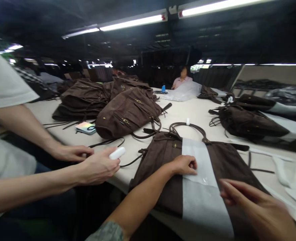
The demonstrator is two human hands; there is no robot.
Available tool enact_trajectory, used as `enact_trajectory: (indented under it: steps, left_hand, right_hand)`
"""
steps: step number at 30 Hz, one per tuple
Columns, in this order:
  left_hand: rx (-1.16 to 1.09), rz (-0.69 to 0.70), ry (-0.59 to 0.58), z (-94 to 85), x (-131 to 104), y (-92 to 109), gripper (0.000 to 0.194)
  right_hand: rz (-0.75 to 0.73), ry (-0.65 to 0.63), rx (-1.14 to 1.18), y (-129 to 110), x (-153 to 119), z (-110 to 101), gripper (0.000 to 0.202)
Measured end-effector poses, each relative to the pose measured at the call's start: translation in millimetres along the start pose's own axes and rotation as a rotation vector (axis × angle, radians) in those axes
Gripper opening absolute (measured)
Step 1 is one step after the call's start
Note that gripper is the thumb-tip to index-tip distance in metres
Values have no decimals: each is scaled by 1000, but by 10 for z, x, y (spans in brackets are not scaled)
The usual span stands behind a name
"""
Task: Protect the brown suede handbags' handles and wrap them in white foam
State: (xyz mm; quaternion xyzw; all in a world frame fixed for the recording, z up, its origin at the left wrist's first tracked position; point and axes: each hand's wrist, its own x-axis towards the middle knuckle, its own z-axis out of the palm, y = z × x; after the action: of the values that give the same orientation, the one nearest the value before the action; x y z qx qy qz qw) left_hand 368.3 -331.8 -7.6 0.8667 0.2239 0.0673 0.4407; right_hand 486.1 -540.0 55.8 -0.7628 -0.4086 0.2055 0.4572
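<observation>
A dark brown bag (160, 150) lies flat at the table's front edge, its looped handles (190, 124) pointing away from me. Down its middle runs a white paper strip (203, 197), with a small piece of clear tape (205, 181) on it. My left hand (185, 164) rests on the strip's upper left part, fingers curled; whether they grip anything is hidden. Blurred by motion, my right hand (248, 197) is over the right side of the bag, beside the strip, with thumb and fingers close together. Anything between those fingertips is too small to make out.
At the left a person's hands (97, 167) hold a white object (117, 153). More brown bags (130, 113) are piled behind, beside a colourful pad (85, 128). Other bags (250, 124) and white strips (280, 170) lie right. Another person (182, 80) is across the table (185, 112).
</observation>
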Motion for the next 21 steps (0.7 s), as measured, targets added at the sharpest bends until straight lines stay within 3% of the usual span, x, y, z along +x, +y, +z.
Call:
enact_trajectory:
  steps: [3, 6, 15, 21]
  left_hand:
    - [1, 28, 0, 9, 17, -15, 18]
    - [-4, 61, -2, 8, 68, -57, 16]
    - [-12, 68, 6, 9, 74, -72, 16]
    - [-2, 64, 16, 18, 78, -84, 16]
  right_hand:
    - [123, 72, 189, -220, 74, 187, 45]
    - [178, 78, 334, -275, 221, 310, 45]
    - [317, -79, 350, -76, 230, 653, 27]
    - [420, -42, 316, 139, 302, 825, 18]
